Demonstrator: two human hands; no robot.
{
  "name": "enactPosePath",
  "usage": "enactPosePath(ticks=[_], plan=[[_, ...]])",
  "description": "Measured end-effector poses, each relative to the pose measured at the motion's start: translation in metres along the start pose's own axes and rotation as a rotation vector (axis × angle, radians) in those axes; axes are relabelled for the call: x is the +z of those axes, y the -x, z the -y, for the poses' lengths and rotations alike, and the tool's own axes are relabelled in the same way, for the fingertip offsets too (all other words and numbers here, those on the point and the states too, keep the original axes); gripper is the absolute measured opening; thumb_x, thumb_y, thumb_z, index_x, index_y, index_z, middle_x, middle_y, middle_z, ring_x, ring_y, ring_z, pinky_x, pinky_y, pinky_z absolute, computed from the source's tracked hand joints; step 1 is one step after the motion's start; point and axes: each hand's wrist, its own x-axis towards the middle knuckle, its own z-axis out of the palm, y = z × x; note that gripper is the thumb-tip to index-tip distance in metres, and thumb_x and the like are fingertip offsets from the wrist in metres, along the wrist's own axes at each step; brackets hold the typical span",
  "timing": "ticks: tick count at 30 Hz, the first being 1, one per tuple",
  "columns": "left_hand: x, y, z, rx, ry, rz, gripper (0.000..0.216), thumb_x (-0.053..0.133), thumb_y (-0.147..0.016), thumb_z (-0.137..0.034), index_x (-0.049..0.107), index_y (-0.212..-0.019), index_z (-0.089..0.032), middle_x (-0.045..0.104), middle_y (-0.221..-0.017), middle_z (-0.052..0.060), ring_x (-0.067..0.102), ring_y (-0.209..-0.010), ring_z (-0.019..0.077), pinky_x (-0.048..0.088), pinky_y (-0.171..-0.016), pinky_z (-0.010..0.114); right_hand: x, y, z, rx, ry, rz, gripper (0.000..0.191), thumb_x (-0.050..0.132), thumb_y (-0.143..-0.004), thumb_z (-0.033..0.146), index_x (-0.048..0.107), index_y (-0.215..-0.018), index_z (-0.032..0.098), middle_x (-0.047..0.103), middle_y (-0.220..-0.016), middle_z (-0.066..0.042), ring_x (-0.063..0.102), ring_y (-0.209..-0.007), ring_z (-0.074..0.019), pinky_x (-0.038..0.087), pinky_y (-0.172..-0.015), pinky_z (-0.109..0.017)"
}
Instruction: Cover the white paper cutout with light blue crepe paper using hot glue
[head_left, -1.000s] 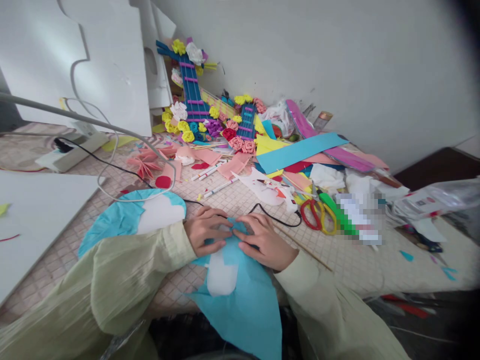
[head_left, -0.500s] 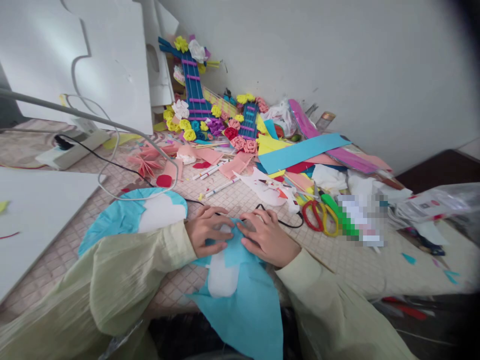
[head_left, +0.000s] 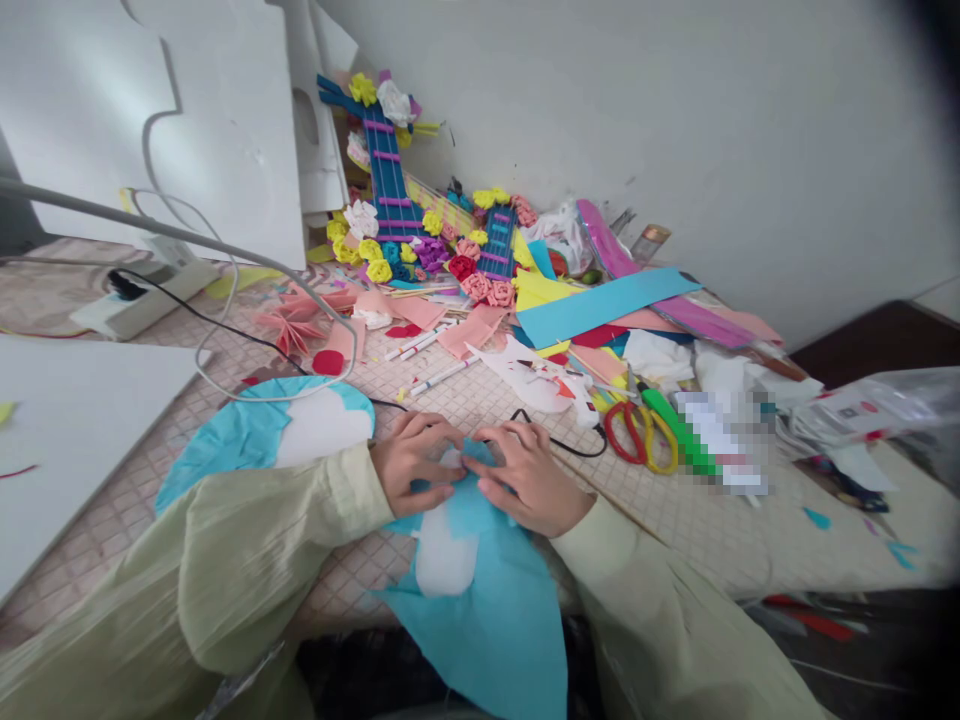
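Sky-blue crepe paper (head_left: 510, 590) lies over a white board piece (head_left: 447, 555) at the table's near edge, its lower end hanging down. At the upper edge of this piece, my left hand (head_left: 420, 462) has its fingers curled and closed on the blue paper. Opposite it, my right hand (head_left: 534, 475) pinches the same paper with thumb and index finger, the other fingers bent over it. The fingertips of both hands nearly meet. Exactly what lies under them is hidden. Behind my left forearm rests a rounded white board (head_left: 330, 425) partly covered in wrinkled blue paper.
Red-and-yellow-handled scissors (head_left: 641, 435), a green box cutter (head_left: 679, 425) and a white glue gun (head_left: 577, 390) with a black cord lie ahead. Paper-flower guitars (head_left: 390, 180) lean at the back. A grey cable (head_left: 247, 255) crosses the left side near a power strip (head_left: 146, 300).
My right hand has shifted slightly left, its index finger now closer to my left fingertips on the paper. The left hand has barely moved.
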Motion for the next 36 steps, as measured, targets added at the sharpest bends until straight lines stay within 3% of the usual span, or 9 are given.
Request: enactPosePath(ticks=[4,11,14,17,21,27,30,33,36], plan=[[0.000,0.000,-0.001,0.001,-0.002,-0.003,0.026,0.048,-0.079,-0.034,0.068,-0.094,-0.028,0.054,-0.107,0.007,0.042,-0.102,0.0275,0.031,-0.085,0.047,0.001,-0.001,0.000,0.091,0.007,-0.022,0.038,0.031,-0.089,0.040,0.054,-0.117,0.028,0.043,-0.124,-0.007,0.032,-0.108,-0.0255,0.025,-0.087,-0.045],[-0.001,0.000,-0.002,0.017,-0.004,-0.010,0.026,0.047,-0.079,-0.033,0.068,-0.092,-0.027,0.054,-0.108,0.008,0.042,-0.102,0.0278,0.032,-0.085,0.047,-0.003,0.004,0.001,0.006,-0.058,-0.058,0.031,0.037,-0.087,0.040,0.062,-0.105,0.031,0.047,-0.120,-0.003,0.035,-0.108,-0.0237,0.027,-0.088,-0.042],[-0.001,0.000,-0.001,0.012,0.000,-0.008,0.027,0.046,-0.078,-0.032,0.067,-0.095,-0.028,0.055,-0.106,0.007,0.043,-0.102,0.0273,0.032,-0.085,0.046,-0.018,0.005,-0.023,0.190,-0.079,-0.287,0.033,0.036,-0.088,0.033,0.067,-0.094,0.025,0.057,-0.102,-0.006,0.046,-0.097,-0.0204,0.033,-0.086,-0.037],[-0.001,0.000,-0.001,0.014,0.000,-0.018,0.027,0.046,-0.078,-0.032,0.067,-0.095,-0.028,0.056,-0.106,0.007,0.044,-0.102,0.0267,0.032,-0.084,0.046,-0.032,0.008,-0.060,0.496,0.025,-0.455,0.032,0.039,-0.085,0.034,0.066,-0.086,0.017,0.062,-0.088,-0.008,0.052,-0.087,-0.0203,0.038,-0.081,-0.035],[0.001,-0.001,-0.003,0.017,0.004,-0.052,0.026,0.047,-0.078,-0.032,0.068,-0.093,-0.028,0.057,-0.103,0.007,0.045,-0.100,0.0266,0.032,-0.084,0.046,-0.035,0.012,-0.096,0.853,0.057,-0.257,0.032,0.045,-0.078,0.042,0.061,-0.085,0.015,0.063,-0.079,-0.008,0.056,-0.074,-0.0207,0.039,-0.066,-0.031],[0.013,-0.008,-0.009,-0.107,-0.029,-0.162,0.023,0.054,-0.079,-0.033,0.069,-0.064,-0.023,0.060,-0.088,0.005,0.049,-0.092,0.0220,0.032,-0.081,0.041,-0.028,0.008,-0.103,0.855,0.016,-0.182,0.026,0.048,-0.075,0.036,0.054,-0.058,0.017,0.059,-0.061,-0.006,0.053,-0.063,-0.0194,0.033,-0.055,-0.029],[0.018,-0.010,-0.010,-0.151,-0.016,-0.186,0.021,0.057,-0.076,-0.032,0.067,-0.061,-0.022,0.060,-0.086,0.005,0.050,-0.090,0.0213,0.033,-0.079,0.039,-0.036,0.011,-0.098,0.864,-0.008,-0.228,0.026,0.043,-0.078,0.034,0.054,-0.061,0.018,0.058,-0.061,-0.005,0.053,-0.061,-0.0187,0.035,-0.056,-0.029],[0.020,-0.010,-0.009,-0.148,0.008,-0.201,0.016,0.058,-0.075,-0.032,0.067,-0.064,-0.023,0.059,-0.087,0.005,0.050,-0.089,0.0216,0.033,-0.078,0.039,-0.043,0.017,-0.091,0.880,-0.125,-0.412,0.027,0.038,-0.082,0.037,0.056,-0.084,0.016,0.063,-0.080,-0.009,0.057,-0.070,-0.0189,0.041,-0.060,-0.030],[0.020,-0.009,-0.007,-0.165,-0.002,-0.202,0.014,0.059,-0.073,-0.034,0.065,-0.073,-0.022,0.058,-0.089,0.006,0.051,-0.088,0.0225,0.034,-0.078,0.040,-0.046,0.022,-0.085,0.820,-0.507,-0.667,0.035,0.042,-0.081,0.044,0.049,-0.102,0.017,0.063,-0.091,-0.009,0.060,-0.073,-0.0180,0.047,-0.061,-0.030]])
